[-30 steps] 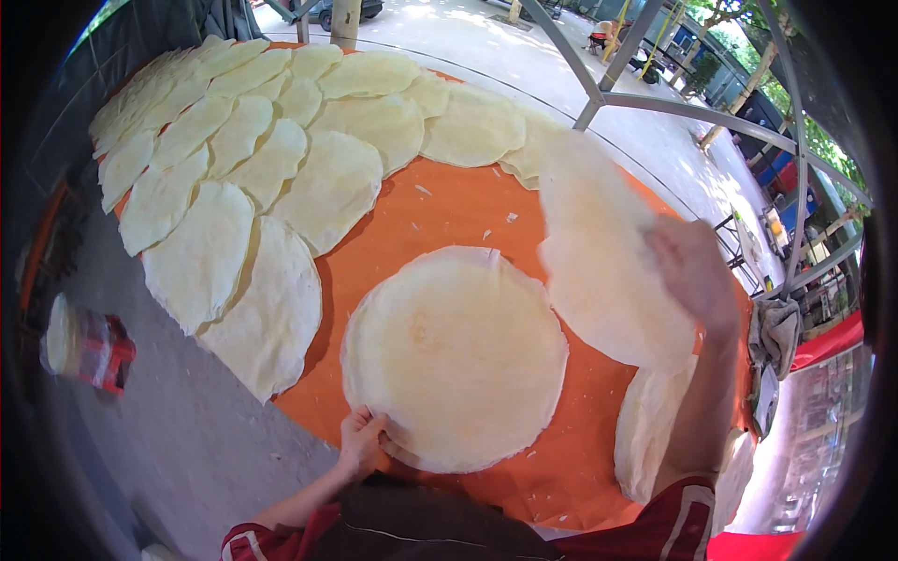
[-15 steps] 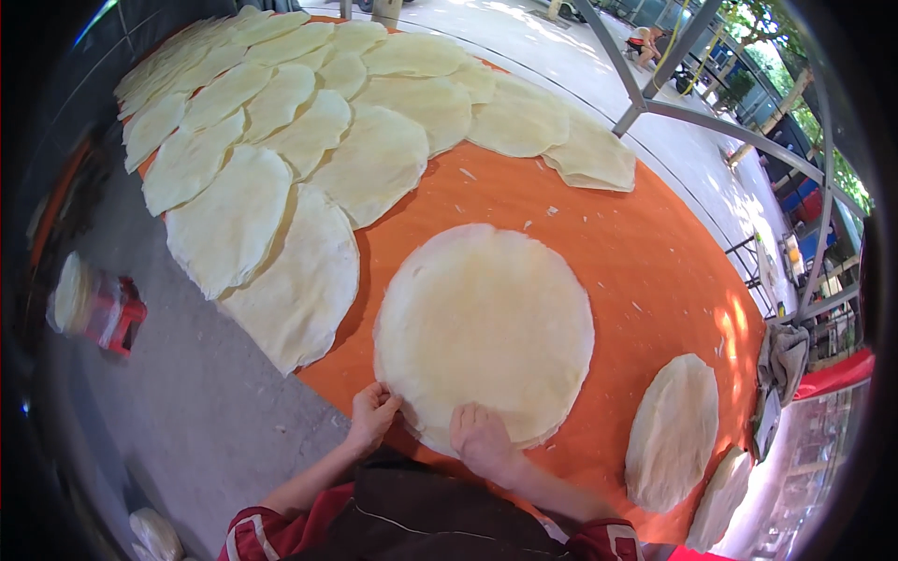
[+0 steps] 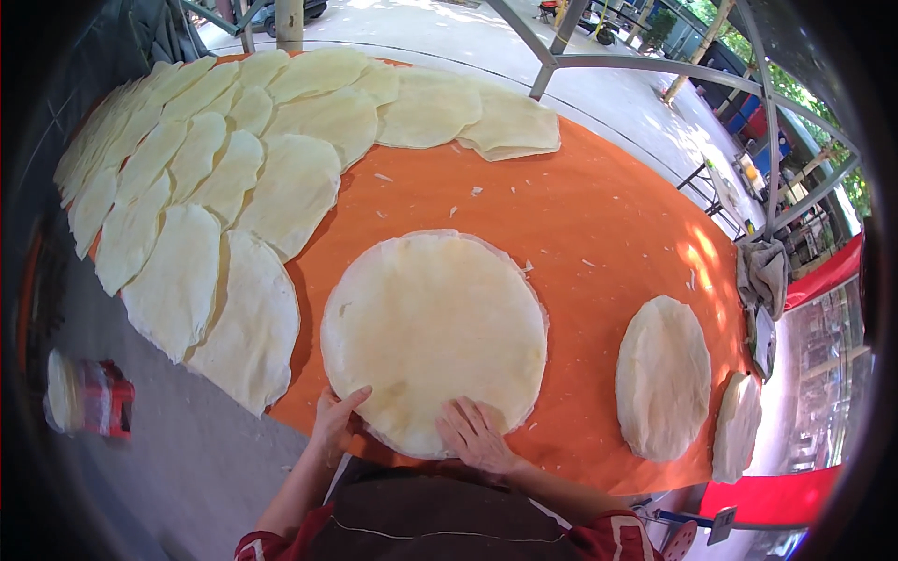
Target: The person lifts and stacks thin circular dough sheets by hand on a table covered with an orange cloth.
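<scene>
A pale round dough sheet point(image 3: 435, 327), apparently the top one of a thin stack with slightly uneven edges, lies flat on the orange tabletop in front of me. My left hand point(image 3: 337, 419) is at its near left edge, thumb stretched out over the rim. The other fingers of that hand are partly hidden beside the edge. My right hand point(image 3: 475, 436) rests palm down near the front edge, fingers spread on the dough. Neither hand lifts the sheet.
Many overlapping dough sheets point(image 3: 290, 192) cover the table's far left. Two more dough rounds point(image 3: 662, 379) point(image 3: 739, 425) are at the right. A grey cloth point(image 3: 762, 273) hangs by the right edge. Metal frame bars point(image 3: 655, 62) stand behind. A red-and-clear container point(image 3: 89, 395) is at lower left.
The view has shifted, so the table appears further left. My left hand's pinch at the edge has loosened, thumb now extended. My right hand has gone from curled to flat and spread.
</scene>
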Motion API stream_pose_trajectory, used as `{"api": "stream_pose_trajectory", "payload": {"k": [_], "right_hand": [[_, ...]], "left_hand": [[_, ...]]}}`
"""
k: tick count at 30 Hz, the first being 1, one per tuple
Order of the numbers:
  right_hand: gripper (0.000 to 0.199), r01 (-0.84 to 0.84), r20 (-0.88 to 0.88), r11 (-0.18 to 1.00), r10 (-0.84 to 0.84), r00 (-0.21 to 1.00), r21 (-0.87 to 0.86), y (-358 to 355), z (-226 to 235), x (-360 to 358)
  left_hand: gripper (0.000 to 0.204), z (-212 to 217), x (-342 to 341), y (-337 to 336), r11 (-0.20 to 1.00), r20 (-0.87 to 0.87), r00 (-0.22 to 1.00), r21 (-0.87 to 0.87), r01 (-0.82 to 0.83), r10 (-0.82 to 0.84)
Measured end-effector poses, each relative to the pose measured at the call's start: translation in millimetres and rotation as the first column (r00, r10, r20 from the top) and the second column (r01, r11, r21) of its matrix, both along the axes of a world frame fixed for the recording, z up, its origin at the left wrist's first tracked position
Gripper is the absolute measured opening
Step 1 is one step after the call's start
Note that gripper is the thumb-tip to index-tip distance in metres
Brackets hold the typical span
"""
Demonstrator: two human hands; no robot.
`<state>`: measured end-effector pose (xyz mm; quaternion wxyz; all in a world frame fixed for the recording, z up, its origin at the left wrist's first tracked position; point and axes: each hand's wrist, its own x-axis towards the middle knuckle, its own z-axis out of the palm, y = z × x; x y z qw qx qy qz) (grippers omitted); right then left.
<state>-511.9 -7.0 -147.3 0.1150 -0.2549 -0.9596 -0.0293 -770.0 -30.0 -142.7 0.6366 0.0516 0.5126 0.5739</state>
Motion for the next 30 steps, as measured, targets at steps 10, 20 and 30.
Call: {"api": "stream_pose_trajectory", "payload": {"k": [10,20,30], "right_hand": [[0.031,0.08,-0.489,0.991,-0.123,0.863,-0.109,51,128,4],[0.033,-0.322,-0.212,0.136,-0.954,0.214,-0.937,125,41,119],[0.033,0.316,-0.321,0.323,-0.945,0.06,-0.892,109,-21,91]], "left_hand": [[0.057,116,-15,56,0.564,0.038,0.988,0.824,0.053,-0.149],[0.056,17,8,69,0.957,-0.232,0.971,0.291,0.009,0.061],[0.038,-24,24,92,1.0,-0.886,0.463,0.023,0.003,0.019]]}}
